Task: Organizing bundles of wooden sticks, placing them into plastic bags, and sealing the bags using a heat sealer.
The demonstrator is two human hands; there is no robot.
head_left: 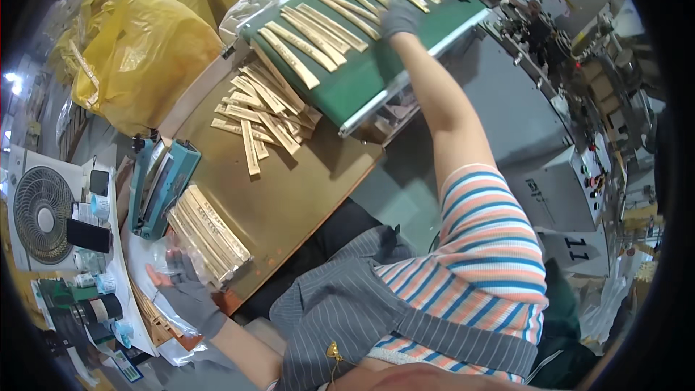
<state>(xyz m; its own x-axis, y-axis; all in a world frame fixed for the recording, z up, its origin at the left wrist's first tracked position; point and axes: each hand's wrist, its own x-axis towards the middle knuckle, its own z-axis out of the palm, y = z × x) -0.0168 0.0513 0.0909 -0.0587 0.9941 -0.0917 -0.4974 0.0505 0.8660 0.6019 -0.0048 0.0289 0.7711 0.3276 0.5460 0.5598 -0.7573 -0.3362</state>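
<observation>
My right hand (399, 20), in a grey glove, reaches over a green conveyor belt (362, 76) at the far side. It touches or hovers by a row of long, thin, pale wrapped packets (304, 47) that look like chopstick sleeves; its fingertips are blurred and partly hidden. Down at the left, my left hand (190, 293) wears a grey glove with bare fingertips. Its fingers are apart, beside a clear plastic bag (210, 235) filled with a stack of the same packets. Whether it touches the bag I cannot tell.
Loose packets (264, 112) lie heaped on the brown table (289, 195) below the belt's end. A teal bag sealer (165, 188) stands at the table's left edge. Beyond are yellow plastic bags (145, 43), a fan (43, 213) and a dark phone (89, 236). Grey machinery (539, 192) stands right.
</observation>
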